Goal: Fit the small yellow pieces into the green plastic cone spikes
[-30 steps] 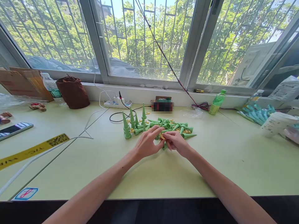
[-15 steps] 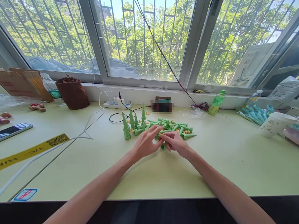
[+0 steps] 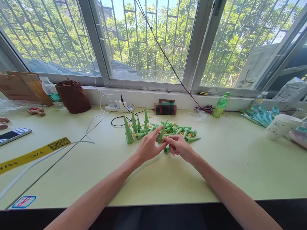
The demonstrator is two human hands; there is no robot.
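Observation:
My left hand is closed around a green plant watering spike, whose tip points up and to the right. My right hand meets it at the spike's side, thumb and forefinger pinched on a small yellow valve, partly hidden by the fingers. Below the hands a green spike lies with its round open end showing. Behind them spreads a heap of green spikes with yellow valves among them. Several spikes stand upright to the left, one nearest me with a yellow valve in its side.
A power strip with cables lies by the window wall. A brown drawstring bag and a phone are at the left. To the right stand a green bottle and a white paper cup. A yellow strap hangs at the front left.
The spike in my left hand now shows more fully, tilted up between the hands. My left fingers have shifted around it. My right hand stays pinched in nearly the same place.

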